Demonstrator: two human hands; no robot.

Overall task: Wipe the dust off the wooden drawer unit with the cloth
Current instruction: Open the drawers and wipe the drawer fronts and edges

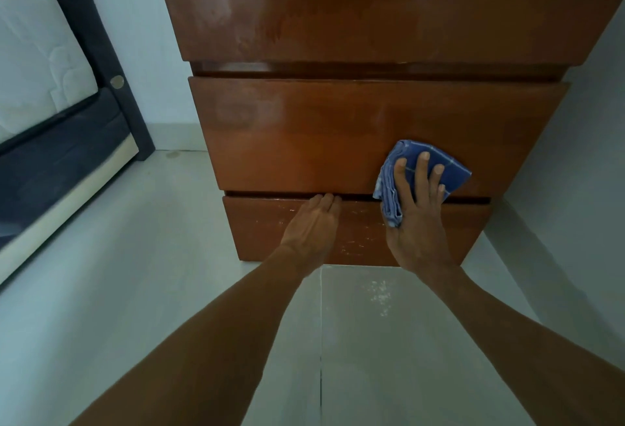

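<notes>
The wooden drawer unit [304,134] fills the upper middle of the view, glossy brown, seen from above, with a top and stacked drawer fronts. My right hand [416,215] presses a folded blue checked cloth [449,171] flat against the lower right of the middle drawer front, fingers spread over it. My left hand [314,222] rests on the bottom drawer front, its fingertips tucked into the dark gap above that drawer. Pale specks and scuffs show on the bottom drawer front between my hands.
A dark bed frame [101,53] with a white mattress [37,63] stands at the left, against a pale wall. Light grey floor tiles [169,290] run under my arms. A wall [575,188] closes in right of the unit.
</notes>
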